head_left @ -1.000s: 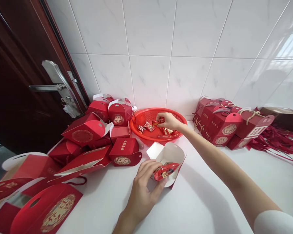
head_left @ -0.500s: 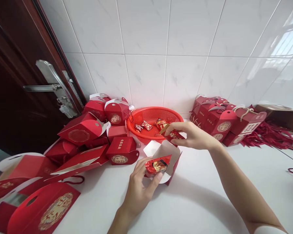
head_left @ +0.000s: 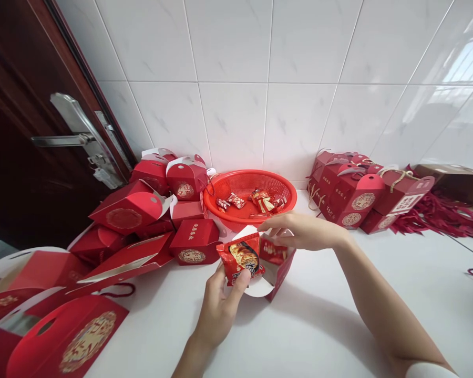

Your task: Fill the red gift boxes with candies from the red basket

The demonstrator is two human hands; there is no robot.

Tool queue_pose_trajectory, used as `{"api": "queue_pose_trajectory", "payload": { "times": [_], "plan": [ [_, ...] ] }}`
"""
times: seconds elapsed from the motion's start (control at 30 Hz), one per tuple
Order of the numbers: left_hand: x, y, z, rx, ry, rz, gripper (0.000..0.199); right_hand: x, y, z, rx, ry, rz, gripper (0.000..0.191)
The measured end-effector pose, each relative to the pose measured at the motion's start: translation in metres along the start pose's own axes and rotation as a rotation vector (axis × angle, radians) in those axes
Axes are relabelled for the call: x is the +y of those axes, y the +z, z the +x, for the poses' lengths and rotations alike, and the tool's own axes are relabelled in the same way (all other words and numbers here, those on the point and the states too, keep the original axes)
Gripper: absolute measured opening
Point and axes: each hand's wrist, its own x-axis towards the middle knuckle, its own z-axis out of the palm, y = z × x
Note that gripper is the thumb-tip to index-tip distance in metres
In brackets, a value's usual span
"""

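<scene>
My left hand (head_left: 223, 299) grips a red snack packet (head_left: 242, 258) printed with a picture of food, held at the left side of an open red box (head_left: 281, 270) with white inner flaps. Inside that box, toward its back right, lies another red packet (head_left: 274, 252). My right hand (head_left: 295, 231) is over the box's back edge, its fingers bent down; its fingertips are partly hidden, so what they hold, if anything, cannot be made out. Just behind stands a red plastic basket (head_left: 252, 178) with several small wrapped packets (head_left: 265, 203) in it.
Many red boxes (head_left: 195, 241) are heaped at the left, beside a dark door (head_left: 19, 173) with a metal handle. More closed red boxes (head_left: 355, 197) stand at the back right, near dark red ribbons (head_left: 429, 212) and a cardboard box (head_left: 457, 184). A tiled wall runs behind.
My right hand has moved down to the open box, and a packet now lies inside it. My left hand has turned its packet more upright and shifted it slightly left.
</scene>
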Motion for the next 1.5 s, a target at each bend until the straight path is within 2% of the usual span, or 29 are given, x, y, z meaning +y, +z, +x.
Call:
{"api": "queue_pose_trajectory", "payload": {
  "times": [0.13,0.23,0.4,0.6,0.67,0.73,0.8,0.83,0.93,1.0,1.2,1.37,1.43,1.5],
  "plan": [
    [-0.002,-0.001,0.001,-0.017,0.025,0.048,0.035,0.0,0.0,-0.002,-0.009,0.009,-0.041,0.038],
    [-0.006,-0.002,0.002,-0.047,0.033,0.043,0.037,-0.005,0.0,-0.002,-0.051,-0.042,0.06,0.029],
    [-0.012,-0.004,0.003,-0.104,0.094,0.078,0.037,-0.016,0.01,0.004,-0.051,-0.153,0.236,0.042],
    [-0.012,-0.006,0.004,-0.111,0.144,0.192,0.03,-0.021,0.021,0.011,0.1,-0.217,0.223,0.026],
    [-0.011,-0.007,0.004,-0.105,0.168,0.229,0.024,-0.018,0.015,0.008,0.222,-0.214,0.219,0.027],
    [-0.01,-0.007,0.005,-0.106,0.186,0.252,0.022,-0.015,0.007,0.002,0.397,-0.176,0.17,0.029],
    [-0.01,-0.006,0.005,-0.11,0.198,0.265,0.023,-0.011,0.0,-0.003,0.469,-0.121,0.095,0.029],
    [-0.01,-0.006,0.005,-0.11,0.204,0.269,0.022,-0.01,-0.002,-0.005,0.44,-0.096,0.056,0.028],
    [-0.01,-0.006,0.005,-0.109,0.221,0.273,0.021,-0.007,-0.001,-0.006,0.225,-0.052,-0.034,0.027],
    [-0.01,-0.006,0.004,-0.11,0.228,0.28,0.021,-0.006,0.003,-0.003,0.147,-0.042,-0.086,0.028],
    [-0.011,-0.007,0.003,-0.104,0.228,0.293,0.018,-0.004,0.001,-0.003,0.156,0.028,-0.193,0.028],
    [-0.013,-0.007,0.003,-0.088,0.275,0.307,0.016,-0.013,-0.013,-0.017,-0.005,-0.022,-0.103,0.023],
    [-0.013,-0.007,0.002,-0.071,0.287,0.321,0.014,-0.017,-0.018,-0.023,-0.028,-0.026,-0.071,0.027],
    [-0.013,-0.008,0.001,-0.03,0.294,0.349,0.012,-0.018,-0.022,-0.03,-0.05,-0.014,-0.073,0.039]
  ]
}}
